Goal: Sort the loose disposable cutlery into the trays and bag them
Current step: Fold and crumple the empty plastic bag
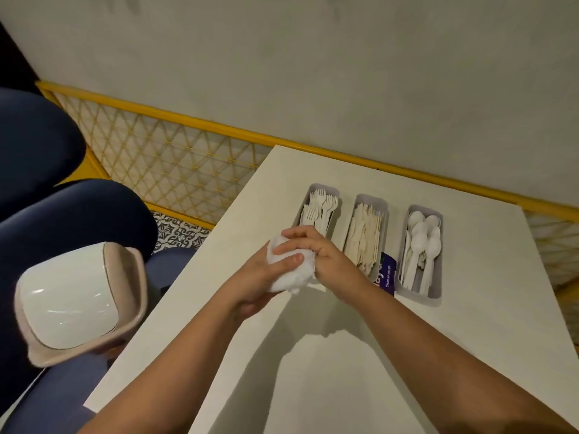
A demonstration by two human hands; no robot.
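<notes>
Three narrow grey trays stand side by side on the white table (313, 355). The left tray (326, 191) holds white plastic forks, the middle tray (380, 206) pale knives and the right tray (436, 289) white spoons. Just in front of the fork tray, both my hands hold a crumpled white tissue (289, 277) above the table. My left hand (260, 277) cups it from below with the thumb on top. My right hand (316, 249) curls its fingers over the upper side.
A dark purple wipe packet (388, 274) lies between the knife and spoon trays. A small white bin with a beige swing lid (72, 302) sits on the blue seat left of the table. A yellow lattice railing (175, 170) runs behind.
</notes>
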